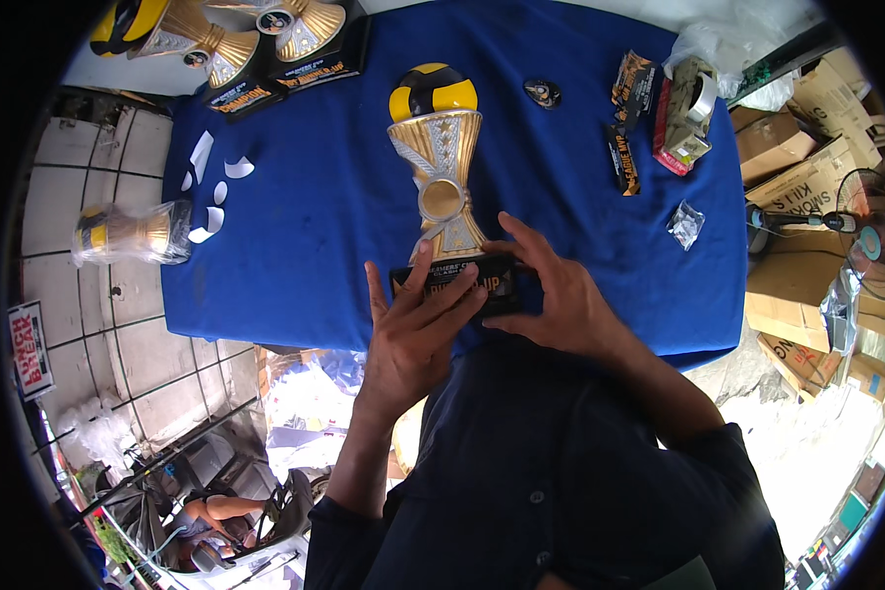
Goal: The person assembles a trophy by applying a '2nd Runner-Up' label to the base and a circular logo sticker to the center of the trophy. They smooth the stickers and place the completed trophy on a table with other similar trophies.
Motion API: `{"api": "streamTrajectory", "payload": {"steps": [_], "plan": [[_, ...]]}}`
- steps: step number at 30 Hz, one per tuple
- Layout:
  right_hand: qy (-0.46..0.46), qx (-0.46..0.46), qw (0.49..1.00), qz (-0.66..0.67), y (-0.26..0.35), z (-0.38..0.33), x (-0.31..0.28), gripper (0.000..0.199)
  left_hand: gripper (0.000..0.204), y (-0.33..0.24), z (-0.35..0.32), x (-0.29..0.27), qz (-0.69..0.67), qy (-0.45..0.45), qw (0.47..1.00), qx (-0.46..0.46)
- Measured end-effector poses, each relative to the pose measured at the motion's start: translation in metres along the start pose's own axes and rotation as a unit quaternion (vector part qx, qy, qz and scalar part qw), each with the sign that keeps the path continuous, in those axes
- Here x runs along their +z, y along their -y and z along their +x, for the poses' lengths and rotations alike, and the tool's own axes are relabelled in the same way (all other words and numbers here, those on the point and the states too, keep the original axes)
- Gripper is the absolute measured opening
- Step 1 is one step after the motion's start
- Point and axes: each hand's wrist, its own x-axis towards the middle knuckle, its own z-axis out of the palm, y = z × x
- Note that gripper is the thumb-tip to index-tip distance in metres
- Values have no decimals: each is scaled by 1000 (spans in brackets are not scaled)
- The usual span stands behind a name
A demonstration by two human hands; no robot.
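Observation:
In front of me a gold and silver trophy [444,157], topped by a yellow and black volleyball, rests on the blue cloth. A plain gold disc [442,200] sits at its narrow waist. My left hand [410,334] lies with fingers stretched and spread over the labelled front of the trophy's black base [501,283]. Around the right end of that base, the thumb and fingers of my right hand [565,300] are curved, gripping it. Part of the label is hidden under my left fingers. Beyond the trophy, to its right, lies a small dark round emblem [541,93].
Two similar trophies [300,49] stand far left. White paper scraps [203,157] and a plastic-wrapped trophy [133,233] lie at left. To the right are printed black strips [621,157], a red box [674,123] with tape, and a small clear packet [686,224]. Cardboard boxes [792,295] stand beyond the table.

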Motion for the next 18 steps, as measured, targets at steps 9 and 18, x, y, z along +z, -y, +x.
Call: {"api": "streamTrajectory", "payload": {"steps": [9,18], "plan": [[-4,-8,1000,0,-1,1,3,124,40,24,-21,26,-82,-110,990,4],[3,-5,1000,-10,0,-1,0,123,36,-3,-16,-2,-116,-31,987,-109]]}}
